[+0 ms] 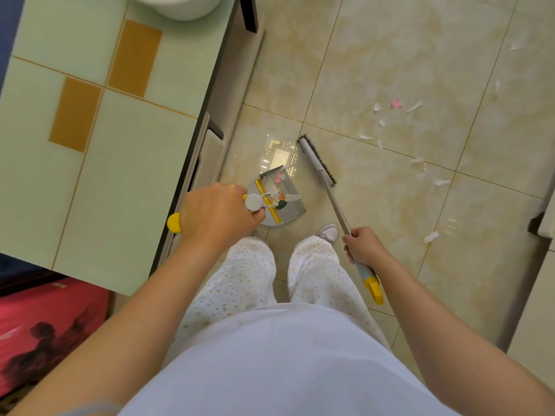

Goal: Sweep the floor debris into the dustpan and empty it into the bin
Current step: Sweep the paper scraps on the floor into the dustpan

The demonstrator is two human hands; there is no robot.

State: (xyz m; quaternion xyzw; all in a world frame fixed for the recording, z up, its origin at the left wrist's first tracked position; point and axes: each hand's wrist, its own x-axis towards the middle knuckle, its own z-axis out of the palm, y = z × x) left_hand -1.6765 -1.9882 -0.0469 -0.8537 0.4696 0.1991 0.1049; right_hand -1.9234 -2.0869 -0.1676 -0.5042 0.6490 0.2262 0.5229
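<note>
Head view: grey dustpan (277, 202) at frame centre holds white/pink paper bits w/ yellow comb teeth. Left hand (217, 216) fingers clamped on its handle. Right hand (363, 247) wrapped round broom (318, 160) shaft. Paper scraps (396, 103) scattered on floor (375, 55), centre right.

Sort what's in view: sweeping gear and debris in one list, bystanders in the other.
Job: broom in right hand; dustpan held by left hand; paper scraps on floor.
Not the job: table, white bowl, red bag.
</note>
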